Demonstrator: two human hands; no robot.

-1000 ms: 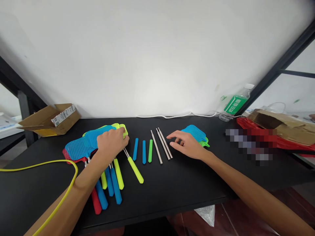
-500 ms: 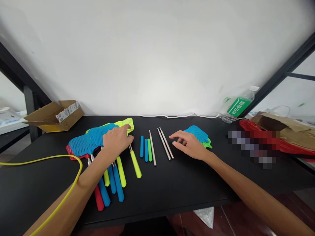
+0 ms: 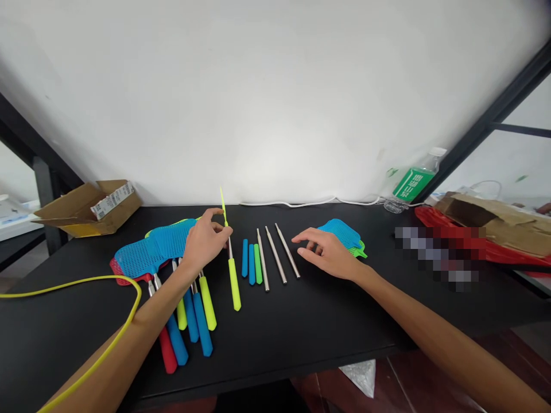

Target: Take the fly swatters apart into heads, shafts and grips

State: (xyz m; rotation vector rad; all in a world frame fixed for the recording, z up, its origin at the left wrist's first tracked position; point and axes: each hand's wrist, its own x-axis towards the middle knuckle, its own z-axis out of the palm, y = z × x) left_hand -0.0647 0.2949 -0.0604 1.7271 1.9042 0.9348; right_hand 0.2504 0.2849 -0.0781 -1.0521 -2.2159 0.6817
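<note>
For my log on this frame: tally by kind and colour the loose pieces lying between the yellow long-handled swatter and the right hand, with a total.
Slim blue handle-like sticks: 2
Slim green handle-like stick: 1
Slender silver metal rods: 3
Total: 6

Rods point(image 3: 276, 255): smooth, shiny metal; swatter heads point(image 3: 136, 258): perforated plastic (tabletop point(image 3: 310, 330) matt).

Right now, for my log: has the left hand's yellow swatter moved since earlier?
Yes, upward: the yellow swatter turned edge-on, its tip now appears above the back edge of the desk.
</note>
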